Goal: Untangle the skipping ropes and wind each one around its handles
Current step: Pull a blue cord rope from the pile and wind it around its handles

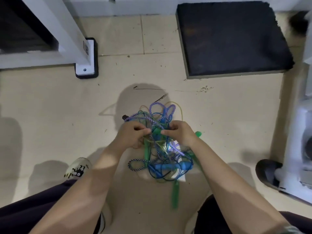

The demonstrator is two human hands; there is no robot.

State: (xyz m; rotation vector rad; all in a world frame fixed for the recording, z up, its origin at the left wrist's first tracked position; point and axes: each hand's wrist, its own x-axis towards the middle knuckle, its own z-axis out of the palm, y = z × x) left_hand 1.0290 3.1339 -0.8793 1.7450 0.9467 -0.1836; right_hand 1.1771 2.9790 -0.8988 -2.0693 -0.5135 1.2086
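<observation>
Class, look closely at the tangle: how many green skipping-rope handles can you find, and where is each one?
3 visible: one green handle just below the left hand, one poking out behind the right hand, one dangling blurred beneath the tangle. More may be buried inside.

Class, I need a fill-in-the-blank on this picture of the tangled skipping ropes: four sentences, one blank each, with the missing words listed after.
1. Both hands, the left hand and the right hand, hold one ____ of ropes.
2. The handle hanging lowest from it is ____ in colour.
3. The striped rope is purple and ____.
4. The dark mat lies on the ____ beyond the hands.

Missing words: tangle; green; white; floor
</observation>
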